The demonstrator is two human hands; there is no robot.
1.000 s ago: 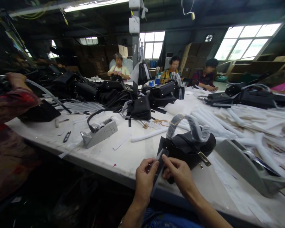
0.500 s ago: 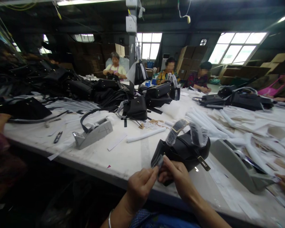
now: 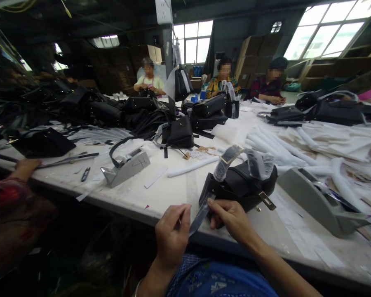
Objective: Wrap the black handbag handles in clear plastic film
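A black handbag sits on the table in front of me, its raised handle wrapped in clear plastic film. From its near left side a dark strap covered in shiny film slants down toward my lap. My right hand pinches the strap's upper part between thumb and fingers, close against the bag. Closed at the strap's lower part is my left hand; its exact grip there is partly hidden. A metal clasp plate hangs at the bag's right side.
Grey tape dispensers stand left and right of the bag. White foam tubes and paper scraps cover the right side. Black bags pile up at the back left. A co-worker's hand rests at the left edge; other people sit across.
My left hand has moved down and left, away from my right hand, and a longer stretch of strap now shows between them. A co-worker's hand has come onto the table at left.
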